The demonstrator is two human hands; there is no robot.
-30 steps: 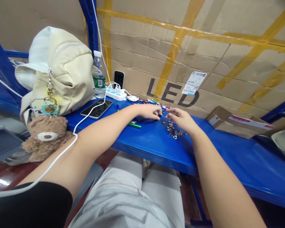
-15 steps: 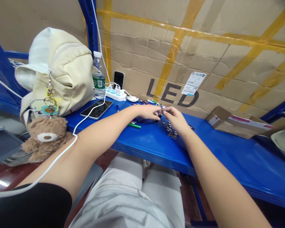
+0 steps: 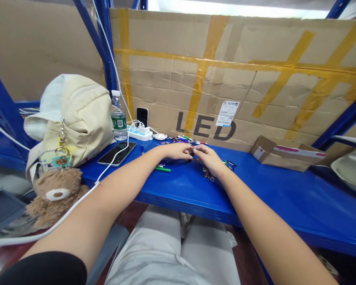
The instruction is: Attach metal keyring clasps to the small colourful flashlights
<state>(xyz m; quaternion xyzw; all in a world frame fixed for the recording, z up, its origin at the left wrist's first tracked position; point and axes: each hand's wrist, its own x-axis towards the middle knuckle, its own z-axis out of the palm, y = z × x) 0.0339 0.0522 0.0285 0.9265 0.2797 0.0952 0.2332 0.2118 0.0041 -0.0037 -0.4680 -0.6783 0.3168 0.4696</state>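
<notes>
Over the blue shelf top [image 3: 172, 190], my left hand [image 3: 178, 151] and my right hand [image 3: 209, 157] meet at the fingertips. Both have their fingers closed around a small dark piece that I cannot make out. Beneath my right hand lies a heap of small metal parts [image 3: 208, 174], partly covered by the palm. Behind the hands is a pile of colourful metallic pens [image 3: 187, 139]. A green pen tube [image 3: 162, 169] lies below my left wrist, and several dark and teal pens [image 3: 230, 164] lie right of my right hand.
At the left sit a cream backpack [image 3: 86, 107] with a teddy bear charm [image 3: 57, 194], a water bottle [image 3: 118, 120], a phone [image 3: 117, 153] and a power strip [image 3: 141, 134]. A white cable [image 3: 96, 184] crosses my left arm. An open cardboard box [image 3: 287, 154] stands right, before large cardboard [image 3: 154, 83].
The camera view has tilted up, so everything sits lower at the top of the scene. My hands stay together at the fingertips; pens right of my right hand now show more.
</notes>
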